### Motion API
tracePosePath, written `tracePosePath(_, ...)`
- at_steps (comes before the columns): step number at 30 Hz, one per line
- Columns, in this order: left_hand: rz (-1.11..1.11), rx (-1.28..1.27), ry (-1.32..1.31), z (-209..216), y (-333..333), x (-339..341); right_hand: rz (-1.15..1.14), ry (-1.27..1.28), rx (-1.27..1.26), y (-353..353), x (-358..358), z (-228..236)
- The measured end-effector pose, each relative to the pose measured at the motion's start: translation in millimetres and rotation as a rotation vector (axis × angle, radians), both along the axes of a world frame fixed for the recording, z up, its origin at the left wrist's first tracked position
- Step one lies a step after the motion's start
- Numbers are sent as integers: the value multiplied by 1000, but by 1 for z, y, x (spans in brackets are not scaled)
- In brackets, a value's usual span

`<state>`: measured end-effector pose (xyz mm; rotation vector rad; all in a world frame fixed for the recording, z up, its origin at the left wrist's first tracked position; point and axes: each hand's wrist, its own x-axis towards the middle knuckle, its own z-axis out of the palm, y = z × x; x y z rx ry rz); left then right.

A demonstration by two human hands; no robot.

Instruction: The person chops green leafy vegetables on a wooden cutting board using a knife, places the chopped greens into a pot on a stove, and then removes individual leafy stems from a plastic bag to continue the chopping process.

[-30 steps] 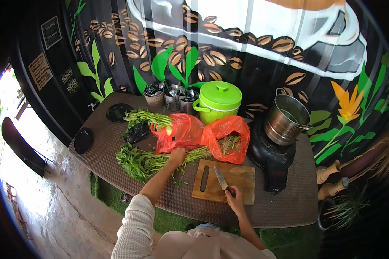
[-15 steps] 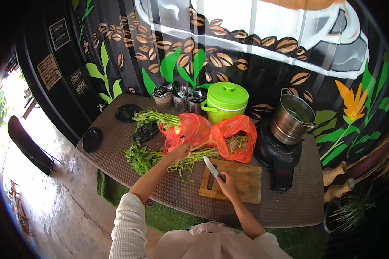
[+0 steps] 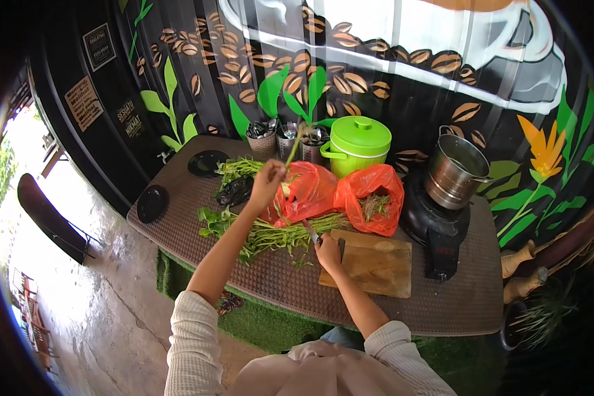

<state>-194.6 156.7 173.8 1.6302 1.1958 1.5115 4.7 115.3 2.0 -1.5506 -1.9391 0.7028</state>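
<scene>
My left hand is raised above the greens, its fingers closed around a green vegetable stem with a pale, rooty tip pointing up. My right hand grips a kitchen knife at the left edge of the wooden cutting board, blade angled toward the greens. A bunch of leafy long-stemmed greens lies across the table below both hands. Behind it sits a red plastic bag. A second red bag, open at the top, holds cut root ends.
More green stems and a black plastic bag lie at the left, near two black plates. Cutlery holders and a lime-green lidded container stand behind. On the right, a steel pot sits on a black stove.
My left hand has risen from the bunch, lifting a stem upright. My right hand has carried the knife leftward from over the board toward the greens. The view has shifted slightly.
</scene>
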Motion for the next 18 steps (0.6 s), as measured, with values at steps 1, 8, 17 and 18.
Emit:
tracePosePath(1, 23, 75, -79, 12, -2, -3, 4, -23, -25, -1, -2, 4)
tracePosePath(8, 216, 439, -188, 135, -18, -19, 24, -114, 23, -5, -6, 13)
tracePosePath(17, 78, 844, -542, 273, -79, -58, 3, -202, 58, 9, -9, -9)
tracePosePath(18, 50, 912, -534, 285, -91, -66, 13, -198, 60, 8, -13, -9)
